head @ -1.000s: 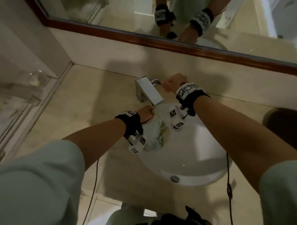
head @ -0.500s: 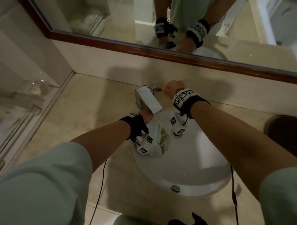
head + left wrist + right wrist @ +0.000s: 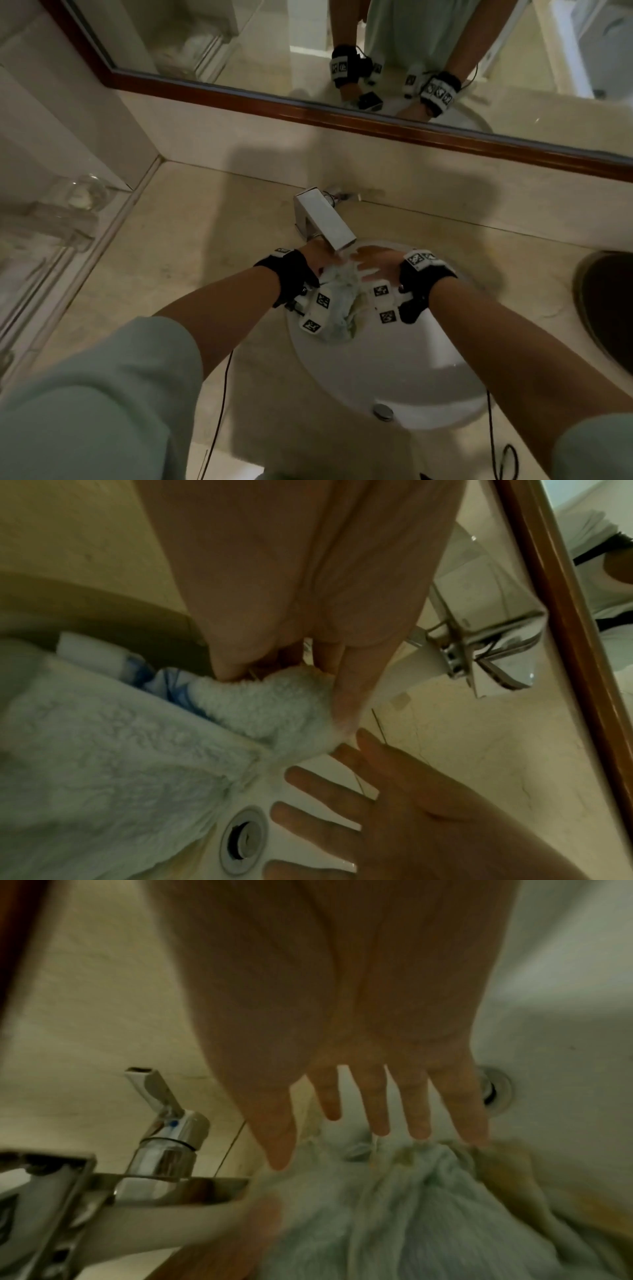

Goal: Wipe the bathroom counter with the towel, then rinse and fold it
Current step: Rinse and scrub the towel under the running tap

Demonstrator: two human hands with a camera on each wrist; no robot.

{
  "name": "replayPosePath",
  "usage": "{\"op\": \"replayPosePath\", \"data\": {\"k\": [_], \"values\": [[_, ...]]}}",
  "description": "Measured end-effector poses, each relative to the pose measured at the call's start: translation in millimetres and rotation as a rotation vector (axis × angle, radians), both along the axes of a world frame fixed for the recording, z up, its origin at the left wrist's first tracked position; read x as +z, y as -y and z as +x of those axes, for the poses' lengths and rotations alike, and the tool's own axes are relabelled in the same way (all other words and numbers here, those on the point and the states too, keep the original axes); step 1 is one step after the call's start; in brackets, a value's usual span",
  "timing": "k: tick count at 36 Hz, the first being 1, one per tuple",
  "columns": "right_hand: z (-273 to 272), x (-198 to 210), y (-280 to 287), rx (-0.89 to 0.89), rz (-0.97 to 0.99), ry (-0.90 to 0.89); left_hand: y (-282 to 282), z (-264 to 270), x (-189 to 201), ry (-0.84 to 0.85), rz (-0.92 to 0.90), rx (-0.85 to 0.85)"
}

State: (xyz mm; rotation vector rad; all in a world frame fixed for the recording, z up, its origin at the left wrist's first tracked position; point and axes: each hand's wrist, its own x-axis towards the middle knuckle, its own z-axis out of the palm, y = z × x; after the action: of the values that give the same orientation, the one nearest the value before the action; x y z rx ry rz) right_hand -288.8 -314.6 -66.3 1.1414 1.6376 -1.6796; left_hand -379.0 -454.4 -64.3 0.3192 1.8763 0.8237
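A pale, bunched towel (image 3: 337, 298) hangs in the white sink basin (image 3: 404, 370) right under the square chrome faucet spout (image 3: 325, 219). My left hand (image 3: 317, 258) grips the towel's top (image 3: 274, 696) with curled fingers (image 3: 346, 674), just below the spout. My right hand (image 3: 373, 265) is spread flat with straight fingers (image 3: 380, 1110), reaching in from the right so its fingertips come up to the towel (image 3: 428, 1204). It holds nothing. In the left wrist view the right hand (image 3: 359, 799) shows palm-up beside the cloth. Whether water runs is hard to tell.
The faucet lever (image 3: 161, 1096) stands behind the spout near the wall. A beige stone counter (image 3: 205, 240) surrounds the basin, with the drain (image 3: 243, 840) at its bottom. A mirror with a brown frame (image 3: 342, 113) runs along the back. A dark round object (image 3: 606, 308) sits at the right edge.
My right hand has left the faucet lever and come down over the basin, fingers spread, next to the towel. The left hand keeps its hold on the towel under the spout.
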Motion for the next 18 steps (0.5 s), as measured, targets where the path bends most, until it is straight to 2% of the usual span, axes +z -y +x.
{"op": "replayPosePath", "data": {"k": [3, 5, 7, 10, 13, 14, 17, 18], "values": [[-1, 4, 17, 0.044, -0.062, -0.099, 4, -3, -20, 0.128, 0.138, 0.068], [-5, 7, 23, 0.012, -0.048, -0.122, 5, 0, -11, 0.233, 0.171, 0.132], [-7, 6, 23, -0.034, -0.065, -0.142, 5, 3, 1, 0.274, 0.210, 0.115], [-6, 13, 25, -0.016, 0.005, -0.116, 4, 4, 8, 0.253, 0.238, 0.064], [-1, 16, 18, 0.035, 0.134, -0.112, 5, 6, 7, 0.261, 0.278, 0.103], [3, 17, 14, -0.013, 0.154, -0.142, 5, 6, 8, 0.266, 0.276, 0.101], [14, 15, 3, -0.080, 0.123, -0.176, 6, -4, -10, 0.353, 0.284, 0.104], [18, 19, 2, -0.086, 0.101, -0.177, 7, -6, -12, 0.293, 0.275, 0.071]]}}
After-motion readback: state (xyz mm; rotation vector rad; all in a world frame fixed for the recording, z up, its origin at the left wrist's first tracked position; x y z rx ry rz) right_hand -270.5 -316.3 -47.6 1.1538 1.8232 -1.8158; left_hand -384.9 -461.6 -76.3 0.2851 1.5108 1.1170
